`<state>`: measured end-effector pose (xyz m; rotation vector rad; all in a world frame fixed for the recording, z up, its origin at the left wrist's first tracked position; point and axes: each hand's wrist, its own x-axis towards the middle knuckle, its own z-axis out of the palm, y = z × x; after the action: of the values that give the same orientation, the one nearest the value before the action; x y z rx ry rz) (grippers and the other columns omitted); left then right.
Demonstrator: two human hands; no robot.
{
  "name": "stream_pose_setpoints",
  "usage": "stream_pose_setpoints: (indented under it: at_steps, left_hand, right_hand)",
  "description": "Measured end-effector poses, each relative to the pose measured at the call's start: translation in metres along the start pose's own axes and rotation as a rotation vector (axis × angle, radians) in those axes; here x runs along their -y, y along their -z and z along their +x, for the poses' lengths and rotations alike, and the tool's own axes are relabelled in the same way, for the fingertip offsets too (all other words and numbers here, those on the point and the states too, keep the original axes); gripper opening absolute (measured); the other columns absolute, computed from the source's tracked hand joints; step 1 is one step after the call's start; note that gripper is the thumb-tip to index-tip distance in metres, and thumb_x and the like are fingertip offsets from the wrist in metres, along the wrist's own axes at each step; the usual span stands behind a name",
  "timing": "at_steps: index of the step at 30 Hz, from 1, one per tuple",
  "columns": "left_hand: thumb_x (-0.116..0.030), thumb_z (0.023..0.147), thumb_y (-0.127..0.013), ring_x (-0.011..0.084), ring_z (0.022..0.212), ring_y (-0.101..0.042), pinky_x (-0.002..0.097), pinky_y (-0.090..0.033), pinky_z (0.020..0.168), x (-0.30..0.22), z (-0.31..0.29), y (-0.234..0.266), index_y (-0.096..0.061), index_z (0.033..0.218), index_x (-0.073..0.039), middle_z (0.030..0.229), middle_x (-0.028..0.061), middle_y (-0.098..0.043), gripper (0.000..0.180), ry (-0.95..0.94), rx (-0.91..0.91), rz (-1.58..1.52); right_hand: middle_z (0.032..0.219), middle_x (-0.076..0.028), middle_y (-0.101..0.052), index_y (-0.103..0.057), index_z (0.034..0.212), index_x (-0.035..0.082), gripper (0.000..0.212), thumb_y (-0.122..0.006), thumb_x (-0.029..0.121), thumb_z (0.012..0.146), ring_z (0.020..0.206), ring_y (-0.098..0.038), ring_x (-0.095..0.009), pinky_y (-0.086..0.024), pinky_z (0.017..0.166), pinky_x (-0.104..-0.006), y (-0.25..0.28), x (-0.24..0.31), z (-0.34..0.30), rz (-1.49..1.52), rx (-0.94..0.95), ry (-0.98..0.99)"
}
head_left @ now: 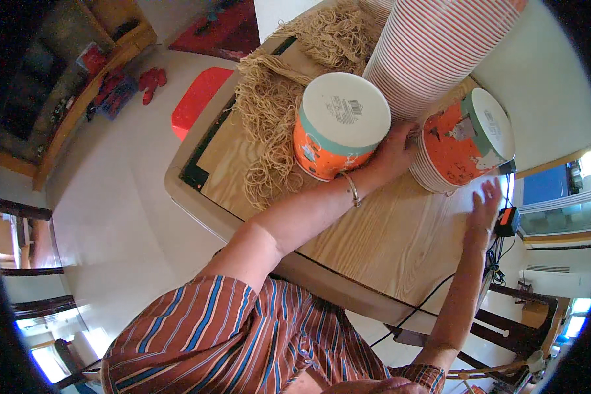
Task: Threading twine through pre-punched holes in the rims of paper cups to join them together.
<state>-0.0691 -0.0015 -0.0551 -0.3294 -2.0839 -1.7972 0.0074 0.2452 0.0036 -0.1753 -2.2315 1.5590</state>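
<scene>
Flanking a tilted stack of nested orange-and-teal paper tubs (pixel 450 150) on a wood-grain tabletop (pixel 368 253).

Head view: positioning the left hand (pixel 394 152) between the stack and an upturned white-based orange tub (pixel 343 118) near tangled beige string (pixel 268 125), with fingertips partly hidden and grip impossible to tell; holding the right hand (pixel 484 207) wide and empty, just beside the stack's lower right.

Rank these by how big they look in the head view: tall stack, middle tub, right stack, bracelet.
1. Tall stack, cut off by the top edge
2. Middle tub and right stack: too alike to rank
3. Bracelet
</scene>
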Motion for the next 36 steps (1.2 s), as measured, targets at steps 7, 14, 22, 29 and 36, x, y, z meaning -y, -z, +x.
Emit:
stream_pose_setpoints:
  at_steps: [7, 14, 22, 29, 36]
  left_hand:
    - [-0.022, 0.069, -0.073, 0.0344, 0.121, -0.047, 0.042, -0.035, 0.105, -0.024, -0.004, 0.005, -0.048, 0.126, 0.001, 0.126, 0.0216, -0.052, 0.066, 0.046, 0.239, -0.013]
    - [-0.032, 0.062, -0.08, 0.0373, 0.121, -0.044, 0.0455, -0.033, 0.104, -0.027, -0.011, -0.009, -0.041, 0.129, 0.0, 0.126, 0.0225, -0.05, 0.084, -0.051, 0.201, 0.094]
    - [-0.031, 0.06, -0.082, 0.0375, 0.119, -0.046, 0.0454, -0.034, 0.103, -0.017, -0.006, -0.011, -0.043, 0.128, -0.001, 0.125, 0.0221, -0.051, 0.084, -0.136, 0.195, 0.019]
    - [-0.029, 0.062, -0.081, 0.0387, 0.116, -0.047, 0.0457, -0.035, 0.102, -0.015, -0.002, -0.008, -0.045, 0.126, -0.001, 0.124, 0.0217, -0.052, 0.079, -0.221, 0.189, -0.033]
    - [-0.03, 0.063, -0.079, 0.0393, 0.113, -0.05, 0.0468, -0.036, 0.1, -0.04, -0.007, -0.001, -0.047, 0.125, -0.001, 0.121, 0.0215, -0.054, 0.075, -0.216, 0.153, 0.116]
  right_hand:
    - [0.137, -0.011, -0.045, -0.044, 0.137, 0.004, 0.046, -0.046, 0.023, 0.095, 0.132, -0.039, -0.022, -0.027, 0.111, -0.0398, 0.03, 0.098, 0.041, -0.284, -0.034, 0.33]
    - [0.14, -0.012, -0.044, -0.047, 0.135, 0.01, 0.042, -0.04, 0.03, 0.099, 0.132, -0.039, -0.023, -0.027, 0.111, -0.0352, 0.011, 0.16, 0.119, -0.65, 0.245, 0.427]
    - [0.133, -0.011, -0.046, -0.051, 0.131, 0.01, 0.042, -0.045, 0.035, 0.097, 0.126, -0.043, -0.025, -0.032, 0.107, -0.0341, -0.041, 0.161, 0.131, -0.785, 0.657, 0.42]
    - [0.127, -0.009, -0.052, -0.057, 0.124, 0.012, 0.034, -0.059, 0.023, 0.092, 0.124, -0.046, -0.024, -0.033, 0.107, -0.0361, -0.046, 0.163, 0.125, -0.728, 0.691, 0.546]
    - [0.135, -0.009, -0.046, -0.054, 0.128, 0.011, 0.036, -0.054, 0.024, 0.093, 0.129, -0.04, -0.025, -0.029, 0.11, -0.0361, -0.035, 0.149, 0.134, -0.737, 0.755, 0.589]
